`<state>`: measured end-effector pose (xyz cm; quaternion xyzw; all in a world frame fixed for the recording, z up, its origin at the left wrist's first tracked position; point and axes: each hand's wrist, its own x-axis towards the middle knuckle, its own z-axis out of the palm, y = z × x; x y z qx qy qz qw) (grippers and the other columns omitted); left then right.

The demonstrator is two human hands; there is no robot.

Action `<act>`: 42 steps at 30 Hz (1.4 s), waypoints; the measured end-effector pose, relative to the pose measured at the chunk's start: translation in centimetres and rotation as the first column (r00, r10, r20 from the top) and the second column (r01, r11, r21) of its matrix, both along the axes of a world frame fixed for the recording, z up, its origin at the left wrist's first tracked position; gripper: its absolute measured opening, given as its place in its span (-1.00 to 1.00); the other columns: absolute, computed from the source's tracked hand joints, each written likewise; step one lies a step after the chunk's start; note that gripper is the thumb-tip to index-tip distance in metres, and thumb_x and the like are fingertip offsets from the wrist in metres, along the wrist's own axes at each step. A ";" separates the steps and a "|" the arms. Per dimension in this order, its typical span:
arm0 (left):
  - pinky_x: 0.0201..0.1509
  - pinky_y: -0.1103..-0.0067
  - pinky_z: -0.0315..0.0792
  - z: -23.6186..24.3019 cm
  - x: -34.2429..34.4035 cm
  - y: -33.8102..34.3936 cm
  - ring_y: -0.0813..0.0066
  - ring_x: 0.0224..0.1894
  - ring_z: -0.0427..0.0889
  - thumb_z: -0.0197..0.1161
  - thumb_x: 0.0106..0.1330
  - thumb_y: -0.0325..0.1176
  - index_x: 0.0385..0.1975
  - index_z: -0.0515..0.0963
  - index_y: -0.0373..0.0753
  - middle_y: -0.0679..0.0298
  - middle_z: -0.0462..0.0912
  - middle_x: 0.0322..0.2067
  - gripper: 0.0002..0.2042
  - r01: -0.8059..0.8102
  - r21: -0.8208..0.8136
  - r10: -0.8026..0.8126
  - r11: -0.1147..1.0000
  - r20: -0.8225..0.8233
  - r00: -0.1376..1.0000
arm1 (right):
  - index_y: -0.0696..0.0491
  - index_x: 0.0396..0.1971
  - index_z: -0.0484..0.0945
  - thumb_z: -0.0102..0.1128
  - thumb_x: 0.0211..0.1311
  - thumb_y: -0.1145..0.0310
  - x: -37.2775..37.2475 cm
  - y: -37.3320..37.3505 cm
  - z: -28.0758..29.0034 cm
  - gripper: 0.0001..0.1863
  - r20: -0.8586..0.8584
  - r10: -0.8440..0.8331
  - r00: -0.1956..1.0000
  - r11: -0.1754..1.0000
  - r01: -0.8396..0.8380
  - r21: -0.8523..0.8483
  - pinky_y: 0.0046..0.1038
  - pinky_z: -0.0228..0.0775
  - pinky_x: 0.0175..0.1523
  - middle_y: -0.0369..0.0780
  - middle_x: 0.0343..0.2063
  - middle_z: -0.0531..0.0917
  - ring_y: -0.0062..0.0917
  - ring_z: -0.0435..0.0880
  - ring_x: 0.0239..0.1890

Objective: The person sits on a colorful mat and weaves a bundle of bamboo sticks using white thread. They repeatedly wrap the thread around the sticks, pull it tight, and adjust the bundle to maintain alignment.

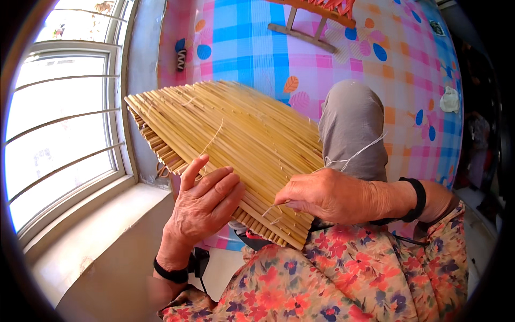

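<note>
A folded mat of yellow reed stalks point(230, 129), tied together with rows of thread, lies slanting across my lap. My left hand point(206, 196) rests on its near left edge, thumb raised and fingers laid over the stalks; a loose strand of thread point(215, 134) rises beside the thumb. My right hand point(332, 196) pinches a pale thread point(272, 207) above the mat's near right corner. From behind that hand a white string point(359, 153) trails up over my grey-clad knee point(354, 123). Whether the right fingers also hold a needle cannot be made out.
A barred window point(67, 118) and its pale sill point(115, 225) are close on the left. Under the mat spreads a colourful checked sheet point(252, 48). A wooden frame point(311, 21) stands at the far side, a dark coiled item point(181, 58) at far left, a white crumpled thing point(449, 100) at right.
</note>
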<state>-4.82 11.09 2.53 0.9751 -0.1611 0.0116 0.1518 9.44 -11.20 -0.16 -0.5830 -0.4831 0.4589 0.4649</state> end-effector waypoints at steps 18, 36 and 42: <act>0.29 0.11 0.24 -0.5 -1.2 1.7 0.30 -0.06 0.59 0.27 0.03 -0.04 -0.23 0.61 -0.30 0.22 0.60 -0.16 -0.55 0.061 -0.073 -0.061 0.995 -0.009 0.998 | 0.04 -0.21 0.55 0.10 0.13 0.44 -0.9 1.8 0.4 -0.80 0.147 0.081 0.986 0.996 -0.084 0.013 -0.35 0.53 -0.28 -0.18 -0.42 0.59 -0.27 0.64 -0.33; 0.28 0.17 0.27 -0.3 -0.7 1.6 0.33 -0.08 0.60 0.32 -0.01 -0.04 -0.24 0.61 -0.29 0.22 0.60 -0.17 -0.55 0.053 -0.116 -0.054 0.992 -0.006 0.998 | 0.07 -0.15 0.54 0.23 0.11 0.51 -0.7 1.8 0.1 -0.73 0.158 0.044 0.986 0.997 -0.054 0.057 -0.40 0.49 -0.39 -0.19 -0.45 0.57 -0.30 0.65 -0.41; 0.27 0.18 0.27 -0.5 -0.7 1.6 0.33 -0.08 0.60 0.29 0.04 -0.02 -0.24 0.61 -0.28 0.23 0.60 -0.18 -0.56 0.056 -0.113 -0.056 0.992 0.008 0.998 | 0.07 -0.14 0.54 0.22 0.11 0.52 -0.6 1.9 0.3 -0.73 0.175 0.057 0.983 0.996 -0.068 0.059 -0.40 0.50 -0.38 -0.19 -0.45 0.57 -0.29 0.65 -0.40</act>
